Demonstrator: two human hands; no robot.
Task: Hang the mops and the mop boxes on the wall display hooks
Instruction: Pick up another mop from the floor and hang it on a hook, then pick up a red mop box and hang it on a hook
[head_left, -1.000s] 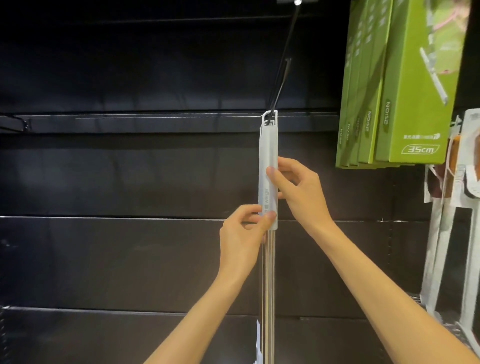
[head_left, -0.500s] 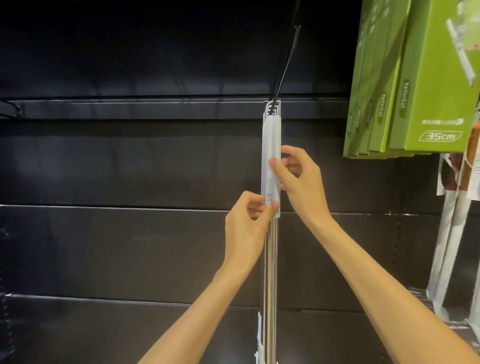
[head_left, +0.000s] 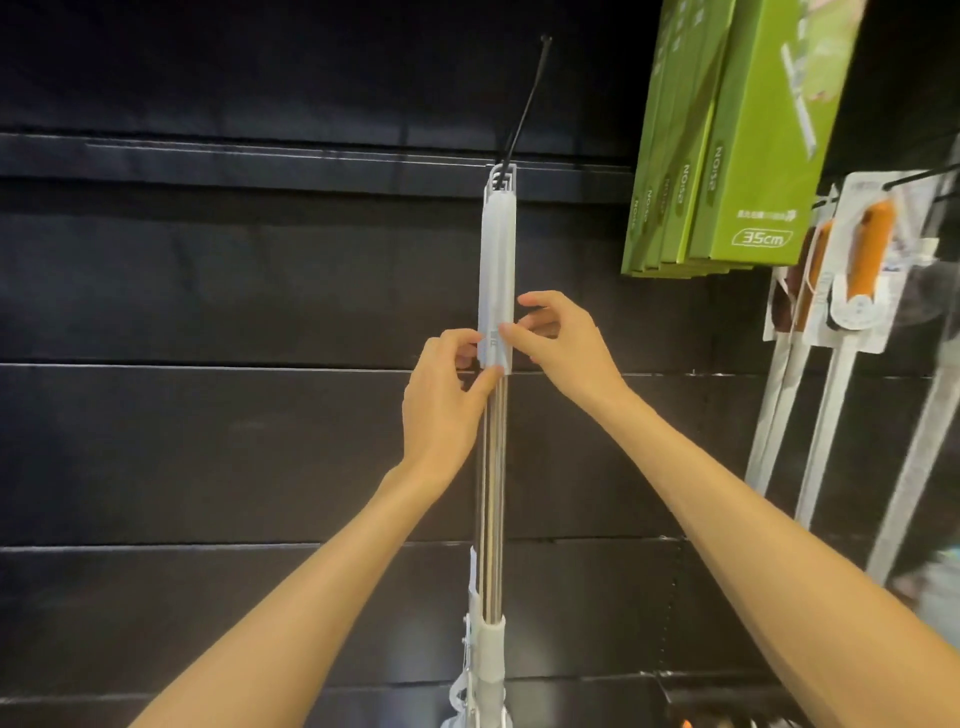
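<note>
Below frame, mop (head_left: 493, 467) head cut off

Both hands, left hand (head_left: 441, 402) and right hand (head_left: 563, 345), pinch mop (head_left: 497, 270) grip hanging on hook (head_left: 522, 117).

Both forearms are seen bare to the frame's lower edge; no sleeves are worn. Nothing is worn on the left hand (head_left: 441, 400) or right hand (head_left: 563, 345).

My view: bare dark wall panel (head_left: 234, 291) left of the hanging mop (head_left: 497, 270), open reach there, green mop boxes (head_left: 727, 156) crowding upper right, packaged mops (head_left: 852, 291) hanging just beyond, narrow gap between.
</note>
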